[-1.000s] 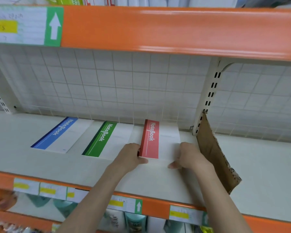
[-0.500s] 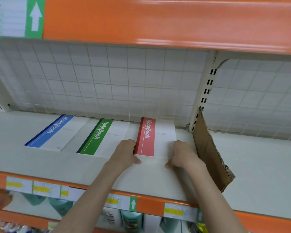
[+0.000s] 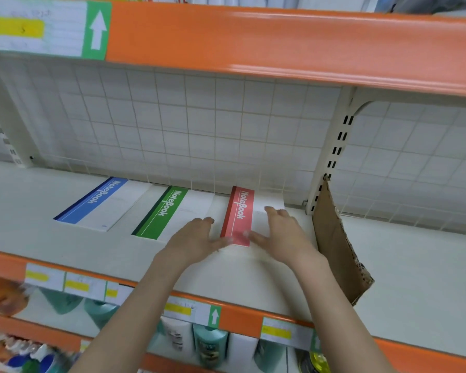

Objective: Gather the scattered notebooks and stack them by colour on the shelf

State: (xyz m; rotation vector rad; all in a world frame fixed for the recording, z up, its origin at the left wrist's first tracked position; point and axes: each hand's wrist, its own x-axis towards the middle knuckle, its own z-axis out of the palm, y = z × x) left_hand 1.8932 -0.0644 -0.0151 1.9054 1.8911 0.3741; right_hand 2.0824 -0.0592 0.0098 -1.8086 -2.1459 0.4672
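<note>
Three notebooks lie side by side on the white shelf (image 3: 414,278) against the wire grid back: a blue-striped notebook (image 3: 102,203), a green-striped notebook (image 3: 167,211) and a red-striped notebook (image 3: 240,214). My left hand (image 3: 197,240) lies flat with fingers spread at the red notebook's left front corner, thumb touching its front edge. My right hand (image 3: 280,235) rests flat on the white right half of the red notebook, fingers apart. Neither hand grips it.
A torn piece of brown cardboard (image 3: 336,246) leans against the shelf upright (image 3: 331,149) right of the red notebook. An orange shelf edge (image 3: 280,41) runs overhead. Bottles (image 3: 210,345) stand on the level below, behind the orange front rail.
Both hands have opened from their pinch on the red notebook's front corners and now lie flat with fingers spread. The notebook sits slightly farther back toward the grid.
</note>
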